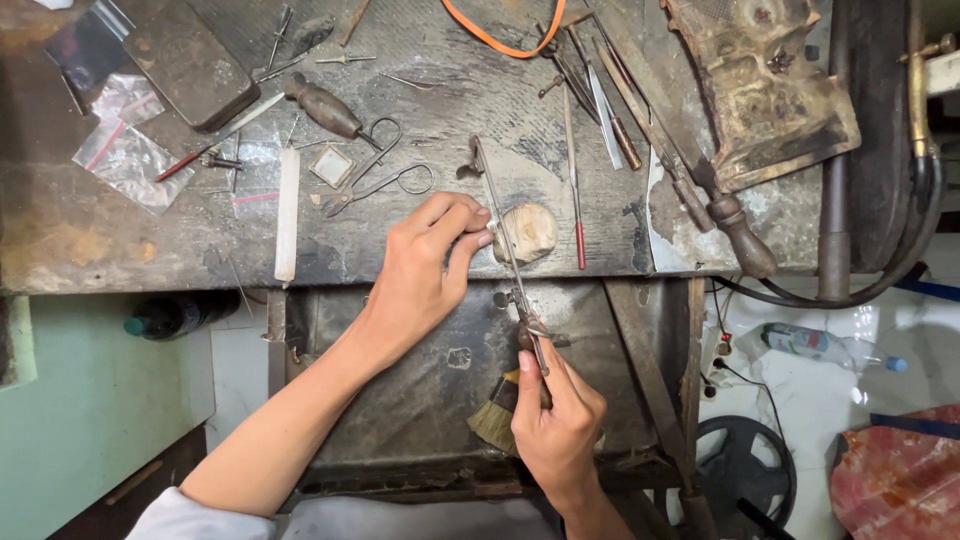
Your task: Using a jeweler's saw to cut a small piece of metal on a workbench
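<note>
**Saw frame at the bench pin**

Saw frame [505, 240] runs slantwise from the bench top down over the open tray, its handle in the right hand.

1. Far left: clear bags [125, 150] and a dark flat case [190, 60] lie on the worn bench [80, 230]. A white stick [287, 212] lies upright in the view, beside scissors [375, 178].
2. Left hand [425, 270]: fingertips pinched on a small pale piece, pressed against the bench pin [530, 232], touching the blade.
3. Right hand [555, 420]: clenched round the saw handle, over the metal tray [420, 400]. A brush [497, 415] lies partly under it.
4. Right of the pin: files [600, 110] and a wooden-handled tool [740, 235] lie on the bench; an orange cord [490, 40] loops at the top edge.
5. Far right: a dark hose [900, 250] curves down; a plastic bottle [825, 345] lies on the pale floor.
</note>
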